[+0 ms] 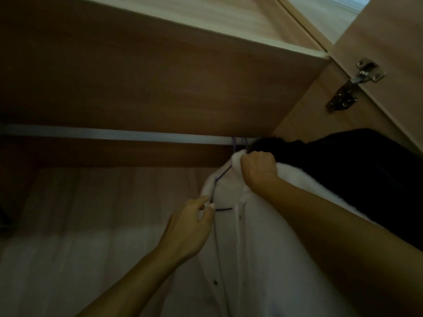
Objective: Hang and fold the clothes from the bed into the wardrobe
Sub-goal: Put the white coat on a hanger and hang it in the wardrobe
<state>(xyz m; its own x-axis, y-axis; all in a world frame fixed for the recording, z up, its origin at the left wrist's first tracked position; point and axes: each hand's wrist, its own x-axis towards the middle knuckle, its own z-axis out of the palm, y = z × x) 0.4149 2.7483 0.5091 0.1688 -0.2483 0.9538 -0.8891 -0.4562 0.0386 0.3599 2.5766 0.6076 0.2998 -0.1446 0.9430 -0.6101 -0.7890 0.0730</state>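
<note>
Head view shows my right hand (258, 165) fisted on the shirt (251, 236) collar, left hand (190, 227) pinching its front by the hanger (223, 173); I should square the shoulders on the rail (114, 135).

The view looks up into a dim wooden cupboard interior. A brown shelf (160, 72) spans the top, its pale front edge catching light at the upper right. Below it a grey metal rail (109, 135) runs from the left side across to the right. The back panel (96, 213) is paler wood. On the right, a light wooden door (389, 37) stands open on a metal hinge (352, 85).
</note>
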